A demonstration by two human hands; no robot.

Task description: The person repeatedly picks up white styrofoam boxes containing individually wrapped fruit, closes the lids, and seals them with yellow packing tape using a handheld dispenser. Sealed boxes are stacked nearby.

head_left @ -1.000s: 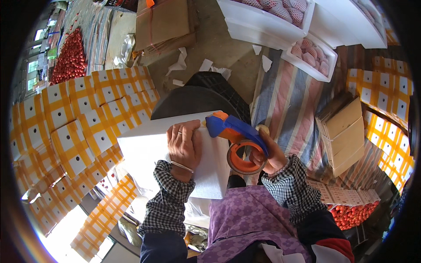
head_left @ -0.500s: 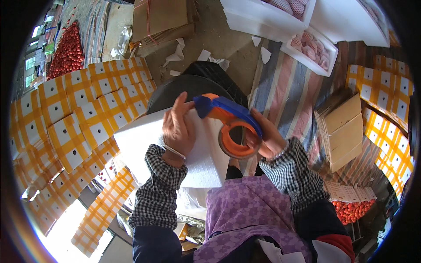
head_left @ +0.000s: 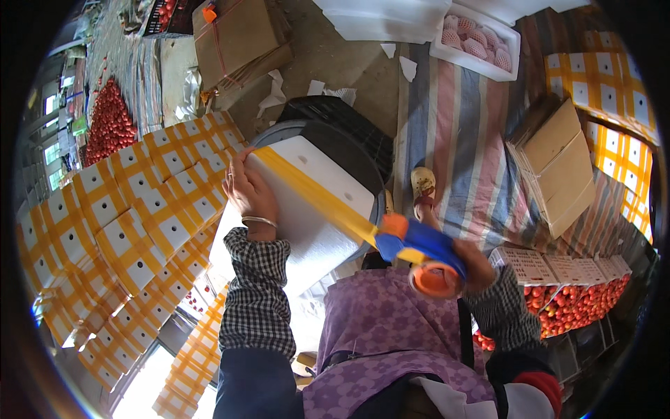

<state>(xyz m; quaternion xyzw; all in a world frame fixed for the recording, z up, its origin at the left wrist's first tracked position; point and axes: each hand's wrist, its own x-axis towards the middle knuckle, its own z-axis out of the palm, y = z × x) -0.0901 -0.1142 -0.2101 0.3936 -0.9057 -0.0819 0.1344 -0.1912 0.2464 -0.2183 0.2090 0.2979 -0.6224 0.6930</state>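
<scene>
A white foam box (head_left: 286, 227) stands tilted in front of me, partly over a dark round stand (head_left: 342, 133). My left hand (head_left: 252, 192) lies against the box's far left corner, fingers stretched out beside the end of the yellow tape (head_left: 310, 190). That tape runs in a taut strip along the box's holed top face to a blue and orange tape dispenser (head_left: 422, 244). Wrapped round the dispenser's back, my right hand (head_left: 476, 265) holds it off the box's near right side. The dispenser's roll shows an orange core; some right-hand fingers are hidden behind it.
Stacked white boxes with yellow tape (head_left: 118, 202) fill the left. Flattened cardboard (head_left: 234, 38) lies far ahead, more cardboard (head_left: 555, 167) at the right. A foam box of netted fruit (head_left: 481, 42) stands at the far right. Red fruit (head_left: 579, 307) sits in crates near right.
My right hand has drawn the dispenser right and toward me, pulling out a yellow strip. The foam box has turned, and my left hand has shifted to its far left corner.
</scene>
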